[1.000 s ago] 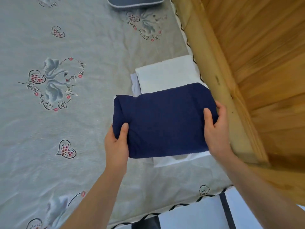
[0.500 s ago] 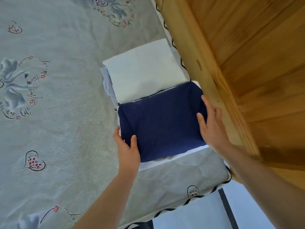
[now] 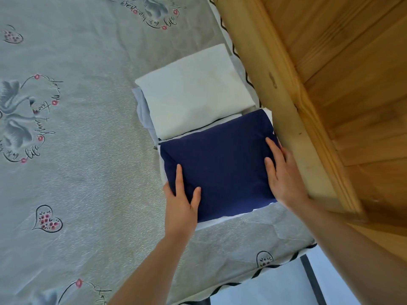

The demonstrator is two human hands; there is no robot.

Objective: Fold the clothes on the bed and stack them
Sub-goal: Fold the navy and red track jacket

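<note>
L hand [image 3: 181, 201] + R hand [image 3: 283, 175] flat, fingers spread, pressing folded navy garment [image 3: 220, 168] onto white folded piece [image 3: 211, 223] — squaring stack by wooden bed frame [image 3: 286, 106], beside white stack [image 3: 193, 95].

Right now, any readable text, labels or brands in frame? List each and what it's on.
"life": script on the bedsheet, in the heart-and-swan print at left.
"life": same script in the print at the top edge, seen upside down.
Other script words around both prints: cursive, too distorted to read with confidence.
Partial script at the bottom edge: cut off, unreadable.
Navy folded garment and white folded garment: no label or text visible.
</note>
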